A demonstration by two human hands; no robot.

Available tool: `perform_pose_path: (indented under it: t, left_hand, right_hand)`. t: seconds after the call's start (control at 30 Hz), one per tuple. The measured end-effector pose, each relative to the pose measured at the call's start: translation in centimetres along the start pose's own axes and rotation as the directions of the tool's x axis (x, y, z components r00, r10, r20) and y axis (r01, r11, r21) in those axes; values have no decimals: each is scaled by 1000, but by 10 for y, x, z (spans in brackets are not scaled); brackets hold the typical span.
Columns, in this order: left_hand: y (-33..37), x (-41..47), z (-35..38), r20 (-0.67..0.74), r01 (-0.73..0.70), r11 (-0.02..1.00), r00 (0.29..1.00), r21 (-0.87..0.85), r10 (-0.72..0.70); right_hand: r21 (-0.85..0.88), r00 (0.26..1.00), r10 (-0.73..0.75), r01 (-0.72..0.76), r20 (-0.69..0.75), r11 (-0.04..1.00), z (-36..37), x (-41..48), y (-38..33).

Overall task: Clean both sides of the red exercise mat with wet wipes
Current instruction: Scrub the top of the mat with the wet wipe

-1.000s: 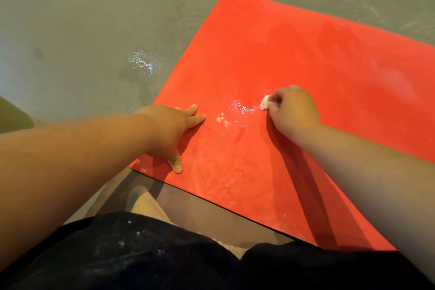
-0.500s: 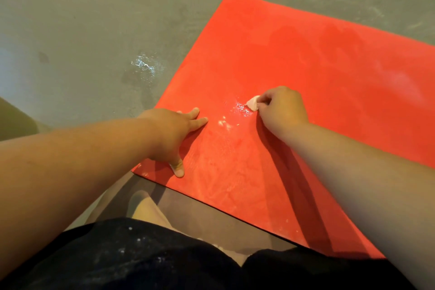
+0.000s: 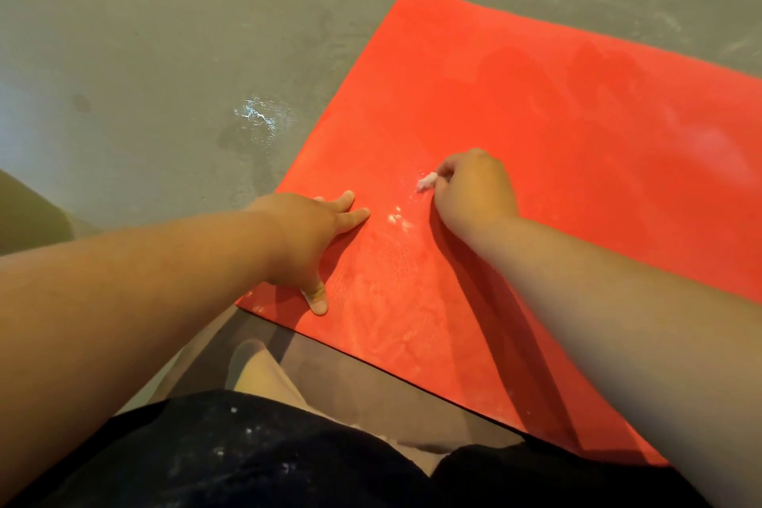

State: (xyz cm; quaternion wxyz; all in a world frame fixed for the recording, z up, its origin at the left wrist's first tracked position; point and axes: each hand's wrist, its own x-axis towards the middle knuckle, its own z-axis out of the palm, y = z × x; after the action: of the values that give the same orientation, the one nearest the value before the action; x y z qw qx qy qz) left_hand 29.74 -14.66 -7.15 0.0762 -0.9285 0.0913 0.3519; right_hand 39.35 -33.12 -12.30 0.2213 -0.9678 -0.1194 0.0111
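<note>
Fingers [image 3: 448,171] pinch wipe [image 3: 426,181]; wet patch [image 3: 259,115] beside mat [image 3: 536,95].

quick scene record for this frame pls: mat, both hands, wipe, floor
mat: red exercise mat, lying flat
left hand: fingers straight, presses flat on the mat near its corner
right hand: grips the wet wipe, knuckles up, on the mat
wet wipe: small white wad, pokes out at the fingers
mat surface: white specks and wet sheen between the hands
floor: grey, wet patch left of the mat

A black garment [image 3: 247,462], flecked with white specks, covers the lap.
</note>
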Motion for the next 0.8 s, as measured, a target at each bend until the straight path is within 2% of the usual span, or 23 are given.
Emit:
perform_pose_path:
  t: [0.03, 0.1, 0.17, 0.23, 0.3, 0.4, 0.47, 0.63, 0.7, 0.8]
  left_hand:
    - [0, 0, 0, 2, 1, 1000, 1000, -5, -1]
    - [-1, 1, 1, -2, -6, 1000, 1000, -3, 6]
    - [-1, 2, 1, -5, -15, 1000, 1000, -2, 15]
    - [-1, 2, 1, -8, -18, 1000, 1000, 5, 18]
    - [-1, 2, 1, -12, -16, 1000, 1000, 13, 16]
    - [-2, 3, 1, -14, -15, 1000, 1000, 8, 15]
    - [-2, 3, 2, -9, -12, 1000, 1000, 1, 12]
    - [-2, 6, 2, -14, -27, 999, 1000, 21, 27]
    - [-2, 6, 2, -18, -24, 999, 1000, 29, 25]
    - [-2, 4, 2, -23, -20, 999, 1000, 28, 21]
  right_hand:
    - [17, 1000, -25, 25, 3, 1000, 3, -10, -3]
    - [50, 984, -174, 172, 44, 984, 5, -40, -8]
    - [79, 928, -335, 326, 167, 942, 1, -68, -10]
    - [56, 889, -403, 401, 219, 914, -3, -61, -6]
    - [-30, 934, -320, 329, 158, 944, 0, -30, -6]
    - [-30, 995, -77, 78, 56, 996, 1, 10, -11]
    - [-20, 992, -96, 98, 77, 995, 5, 0, -16]
    - [151, 905, -381, 357, 190, 922, -1, -72, -15]
    - [124, 905, -384, 367, 184, 922, 1, -60, -13]
    - [19, 967, -237, 237, 88, 971, 12, -17, -16]
